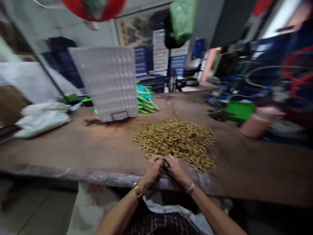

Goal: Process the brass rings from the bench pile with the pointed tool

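A heap of small gold-coloured rings (176, 138) lies on the brown worktable (102, 147) straight in front of me. My left hand (154, 165) is at the heap's near edge, its fingers curled inward. Close beside it, almost fingertip to fingertip, is my right hand (174, 165), also with bent fingers. Something small and dark shows between the fingers, but blur keeps me from making it out. Both wrists rest near the table's front edge.
A ribbed white plastic panel (112, 81) stands upright behind, with bright green and blue strips (146, 99) beside it. White bags (44, 117) lie left. A green dustpan-like tray (239, 110) and a pink container (259, 122) are on the right. A sack (90, 209) stands below the edge.
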`<action>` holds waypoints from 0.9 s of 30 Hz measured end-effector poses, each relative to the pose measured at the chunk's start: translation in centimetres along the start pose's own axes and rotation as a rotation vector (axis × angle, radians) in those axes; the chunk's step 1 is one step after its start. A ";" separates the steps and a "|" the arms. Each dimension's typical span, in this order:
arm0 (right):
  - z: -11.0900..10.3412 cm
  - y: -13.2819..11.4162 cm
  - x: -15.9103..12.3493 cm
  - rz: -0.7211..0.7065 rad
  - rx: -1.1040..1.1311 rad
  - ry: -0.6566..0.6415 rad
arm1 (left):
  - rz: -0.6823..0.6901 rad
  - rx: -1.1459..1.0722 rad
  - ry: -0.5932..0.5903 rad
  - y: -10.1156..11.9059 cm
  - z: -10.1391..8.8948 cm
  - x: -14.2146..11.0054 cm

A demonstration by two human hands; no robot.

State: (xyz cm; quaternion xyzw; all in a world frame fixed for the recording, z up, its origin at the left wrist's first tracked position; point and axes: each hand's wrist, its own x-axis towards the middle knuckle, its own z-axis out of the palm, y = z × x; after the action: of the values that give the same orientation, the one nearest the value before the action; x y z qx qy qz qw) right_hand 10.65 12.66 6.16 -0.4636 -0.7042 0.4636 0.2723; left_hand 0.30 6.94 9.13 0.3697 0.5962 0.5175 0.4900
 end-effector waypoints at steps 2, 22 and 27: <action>0.2 1.0 0.1 0.103 0.143 0.021 | 0.014 -0.009 -0.049 -1.1 0.2 0.5; -2.9 2.3 -2.1 -0.036 0.137 0.166 | 0.035 0.135 -0.110 -3.1 2.1 0.5; -2.9 2.4 -2.0 0.006 0.147 0.139 | 0.002 0.132 -0.158 -2.7 2.2 0.4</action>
State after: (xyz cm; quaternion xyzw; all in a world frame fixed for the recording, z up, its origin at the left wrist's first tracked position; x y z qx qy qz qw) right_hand 14.82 12.39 5.26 -0.4757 -0.6464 0.4816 0.3521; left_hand 2.55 7.37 6.43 0.4412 0.5883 0.4467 0.5095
